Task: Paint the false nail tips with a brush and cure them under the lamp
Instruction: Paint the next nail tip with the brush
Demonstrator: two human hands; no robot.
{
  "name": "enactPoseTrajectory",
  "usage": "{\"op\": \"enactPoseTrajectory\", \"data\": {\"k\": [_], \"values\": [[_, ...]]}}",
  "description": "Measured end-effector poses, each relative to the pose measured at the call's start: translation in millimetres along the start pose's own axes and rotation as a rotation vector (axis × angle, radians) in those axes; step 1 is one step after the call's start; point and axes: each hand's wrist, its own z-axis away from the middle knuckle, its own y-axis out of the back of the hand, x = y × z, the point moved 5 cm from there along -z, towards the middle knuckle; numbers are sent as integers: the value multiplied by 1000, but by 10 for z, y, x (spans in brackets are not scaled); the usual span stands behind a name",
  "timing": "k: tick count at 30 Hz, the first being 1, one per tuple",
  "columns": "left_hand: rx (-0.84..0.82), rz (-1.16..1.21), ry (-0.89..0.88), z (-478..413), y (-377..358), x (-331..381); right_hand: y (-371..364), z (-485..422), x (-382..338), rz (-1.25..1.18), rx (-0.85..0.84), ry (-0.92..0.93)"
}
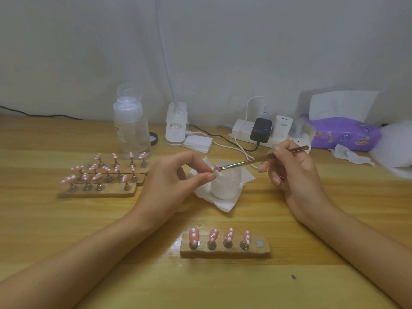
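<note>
My left hand point(176, 181) pinches a small pink nail tip point(215, 168) between thumb and fingers, above a white jar point(225, 186). In my right hand point(294, 175) a thin brush point(256, 161) is held like a pen, its bristles touching the pinched tip. Close to me a wooden holder point(225, 250) carries several pink tips with white dots on stands, and one magnet spot at its right end is bare. At the left, three more holders point(100, 190) carry several similar tips. The white curing lamp point(176, 128) stands at the back.
A tissue point(220, 204) lies under the jar. A clear pump bottle point(131, 128) stands behind the left holders. A power strip point(263, 130) with chargers and cables runs along the back, and a purple tissue pack point(343, 134) lies at the right.
</note>
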Motion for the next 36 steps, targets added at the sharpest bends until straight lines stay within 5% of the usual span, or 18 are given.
{"op": "enactPoseTrajectory", "data": {"k": [36], "values": [[21, -105, -59, 8, 12, 22, -6, 15, -33, 14, 20, 13]]}}
